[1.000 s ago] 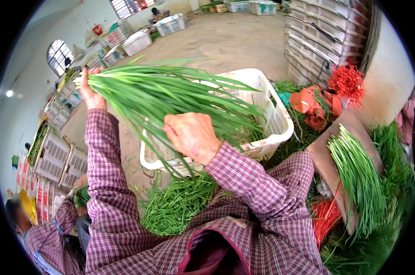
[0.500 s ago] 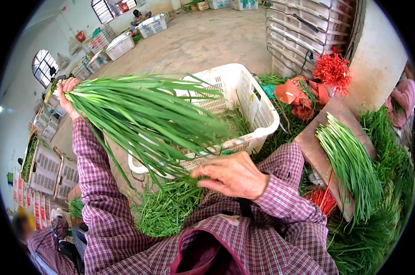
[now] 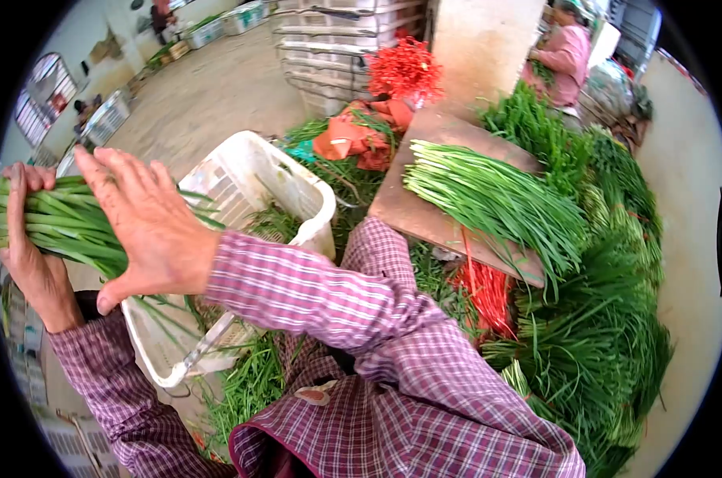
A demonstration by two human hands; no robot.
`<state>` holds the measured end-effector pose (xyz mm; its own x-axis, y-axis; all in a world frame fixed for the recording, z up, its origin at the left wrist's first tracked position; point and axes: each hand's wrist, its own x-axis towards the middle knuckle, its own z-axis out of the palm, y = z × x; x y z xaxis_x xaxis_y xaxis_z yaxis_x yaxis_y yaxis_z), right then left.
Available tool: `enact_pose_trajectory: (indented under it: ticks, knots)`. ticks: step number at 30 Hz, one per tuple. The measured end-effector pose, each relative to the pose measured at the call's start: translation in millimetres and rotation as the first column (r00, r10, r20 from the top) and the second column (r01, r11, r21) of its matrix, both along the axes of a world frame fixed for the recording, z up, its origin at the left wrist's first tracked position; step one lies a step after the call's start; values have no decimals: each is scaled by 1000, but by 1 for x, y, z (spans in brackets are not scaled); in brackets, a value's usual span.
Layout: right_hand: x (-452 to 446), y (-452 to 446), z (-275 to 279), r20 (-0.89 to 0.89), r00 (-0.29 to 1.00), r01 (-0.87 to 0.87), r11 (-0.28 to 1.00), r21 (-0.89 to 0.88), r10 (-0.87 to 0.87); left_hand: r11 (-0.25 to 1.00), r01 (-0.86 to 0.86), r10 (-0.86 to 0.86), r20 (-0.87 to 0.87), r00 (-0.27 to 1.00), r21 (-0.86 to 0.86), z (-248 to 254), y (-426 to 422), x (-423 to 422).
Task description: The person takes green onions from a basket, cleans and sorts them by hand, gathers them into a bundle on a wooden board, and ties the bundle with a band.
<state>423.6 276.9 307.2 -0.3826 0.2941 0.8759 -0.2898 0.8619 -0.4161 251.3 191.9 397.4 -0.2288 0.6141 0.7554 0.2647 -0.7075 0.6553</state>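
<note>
At the left edge, my left hand (image 3: 37, 275) is wrapped round a bunch of long green chives (image 3: 62, 231) that lies roughly level. My right hand (image 3: 155, 231) is over the leafy part of the bunch, fingers stretched out and thumb apart; whether its palm touches the leaves cannot be made out. Below both hands stands a white plastic basket (image 3: 317, 211) with some loose green leaves inside. To the right, a second bunch of chives (image 3: 488, 199) lies on a brown board (image 3: 409, 187), pale stem ends toward the upper left.
Red ties (image 3: 488, 295) hang by the board's front edge, and a red tassel-like bundle (image 3: 405, 72) sits behind it. Piled green bunches (image 3: 584, 334) fill the right side. Loose leaves (image 3: 253, 382) lie below the basket. Stacked crates (image 3: 337, 48) and a person in pink (image 3: 564, 64) are farther back.
The view has swung right, bringing more of the board and piles into sight. My right hand has moved from the leaf tips up to the held bunch, its fingers now spread.
</note>
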Motion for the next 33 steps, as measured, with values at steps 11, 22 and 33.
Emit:
enact_pose_trajectory:
  ticks: [11,22,33]
  knots:
    - [158,78,42,-382,571,813,440,381,-726,501,798,-865,218,451,334,1,118,158]
    - [392,47,25,187,-43,641,116,758,-981,208,907,-564,802,-195,367,-119,189,396]
    - [437,183,-140,827,137,778,576,251,-545,398,916,-316,945,85,51,-269,319,396]
